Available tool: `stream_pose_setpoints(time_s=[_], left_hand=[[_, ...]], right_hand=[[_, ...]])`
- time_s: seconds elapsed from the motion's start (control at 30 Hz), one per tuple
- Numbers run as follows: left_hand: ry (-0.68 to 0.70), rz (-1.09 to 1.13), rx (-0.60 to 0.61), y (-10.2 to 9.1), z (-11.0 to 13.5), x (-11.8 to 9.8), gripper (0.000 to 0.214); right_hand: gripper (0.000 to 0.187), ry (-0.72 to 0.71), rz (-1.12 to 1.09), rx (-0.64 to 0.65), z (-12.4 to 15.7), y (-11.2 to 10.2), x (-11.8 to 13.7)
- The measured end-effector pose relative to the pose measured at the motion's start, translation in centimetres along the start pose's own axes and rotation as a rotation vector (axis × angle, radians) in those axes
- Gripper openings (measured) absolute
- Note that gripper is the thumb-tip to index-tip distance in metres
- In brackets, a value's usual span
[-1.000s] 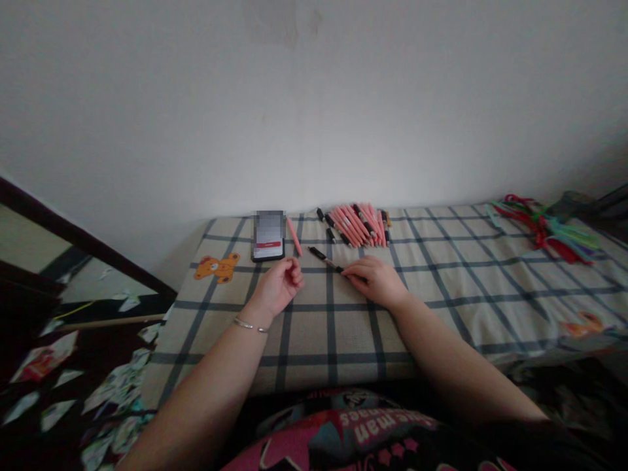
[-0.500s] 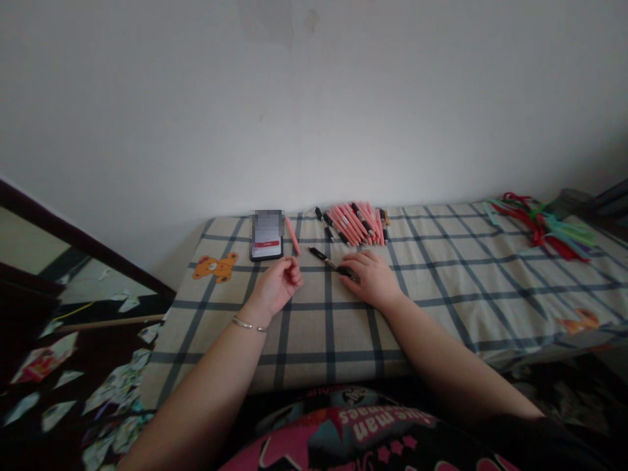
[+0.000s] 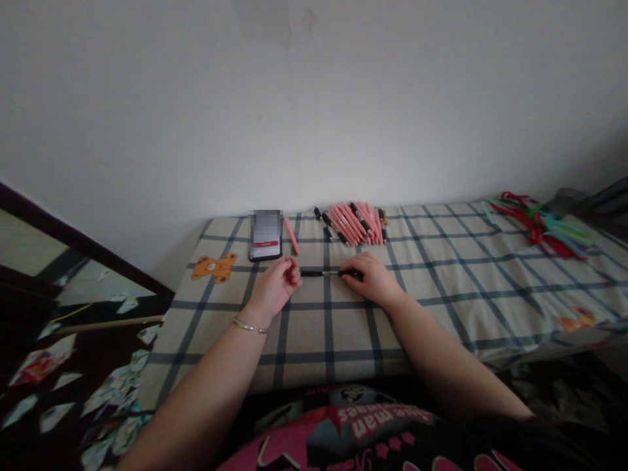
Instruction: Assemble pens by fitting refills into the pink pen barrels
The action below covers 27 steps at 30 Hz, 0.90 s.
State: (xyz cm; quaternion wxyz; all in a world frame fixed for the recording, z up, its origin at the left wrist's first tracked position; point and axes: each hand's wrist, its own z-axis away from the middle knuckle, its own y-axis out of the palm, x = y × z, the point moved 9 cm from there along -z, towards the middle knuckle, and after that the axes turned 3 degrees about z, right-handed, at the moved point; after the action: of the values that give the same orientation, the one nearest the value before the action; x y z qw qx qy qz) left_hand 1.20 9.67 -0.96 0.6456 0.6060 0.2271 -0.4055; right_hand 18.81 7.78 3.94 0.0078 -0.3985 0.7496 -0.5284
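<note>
A black pen (image 3: pixel 313 273) with a silvery middle lies level between my two hands, just above or on the checked cloth. My right hand (image 3: pixel 369 278) is closed around its right end, palm down. The curled fingers of my left hand (image 3: pixel 277 284) meet its left end and appear to pinch it; the very tip is hidden. Past my left hand is a single pink pen barrel (image 3: pixel 291 235), with a phone (image 3: pixel 265 247) beside it. A pile of pink pens (image 3: pixel 349 224) with black parts sits beyond my right hand.
The checked cloth (image 3: pixel 304 327) covers a narrow table against a white wall (image 3: pixel 314 118). Red and green ribbon-like strips (image 3: pixel 544 229) lie at the far right. Paper scraps (image 3: pixel 115 392) litter the floor at left, near a dark slanted rail (image 3: pixel 88 239).
The pen has swung from slanting away to level, its left end now at my left fingers. My right hand has kept its hold and barely shifted.
</note>
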Motion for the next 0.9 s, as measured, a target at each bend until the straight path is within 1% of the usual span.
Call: stream_pose_setpoints(time_s=[0.07,0.1,0.17,0.2,0.27,0.3,0.43,0.53,0.6,0.67,0.8,0.9], left_hand=[[0.083,-0.12,-0.035,-0.2,0.2,-0.6,0.003],[0.139,-0.224,-0.063,-0.4,0.3,-1.0,0.004],[0.286,-0.525,-0.129,-0.4,0.8,-2.3,0.009],[0.366,-0.715,-0.123,0.2,1.1,-2.8,0.01],[0.52,-0.995,-0.079,1.5,1.8,-3.4,0.013],[0.558,-1.085,-0.042,2.1,2.0,-3.3,0.016],[0.639,-1.33,0.138,3.9,2.4,-2.1,0.029],[0.657,-1.427,0.243,4.8,2.6,-1.3,0.022],[0.652,-1.463,0.267,5.0,2.6,-1.1,0.016],[0.645,-1.508,0.247,5.1,2.6,-1.1,0.014],[0.654,-1.641,0.173,5.4,3.1,-1.4,0.014],[0.703,-1.731,0.177,6.4,4.0,-1.4,0.016]], right_hand=[[0.011,0.043,-0.038,-0.008,0.0,-0.2,-0.4],[0.011,0.062,-0.061,-0.009,0.0,-0.2,-0.6],[0.013,0.112,-0.113,-0.011,0.2,-0.1,-1.0],[0.015,0.143,-0.141,-0.011,0.3,-0.1,-1.3],[0.018,0.211,-0.193,-0.014,0.5,0.0,-1.9],[0.019,0.243,-0.217,-0.013,0.6,0.1,-2.1],[0.024,0.333,-0.306,0.005,0.7,0.5,-2.2],[0.024,0.356,-0.35,0.029,0.7,0.8,-1.8],[0.024,0.346,-0.35,0.042,0.7,0.9,-1.4],[0.022,0.303,-0.301,0.045,0.5,0.8,-1.0],[0.016,0.112,-0.132,0.063,0.2,0.9,0.5],[0.016,0.002,-0.033,0.107,0.1,1.4,1.3]])
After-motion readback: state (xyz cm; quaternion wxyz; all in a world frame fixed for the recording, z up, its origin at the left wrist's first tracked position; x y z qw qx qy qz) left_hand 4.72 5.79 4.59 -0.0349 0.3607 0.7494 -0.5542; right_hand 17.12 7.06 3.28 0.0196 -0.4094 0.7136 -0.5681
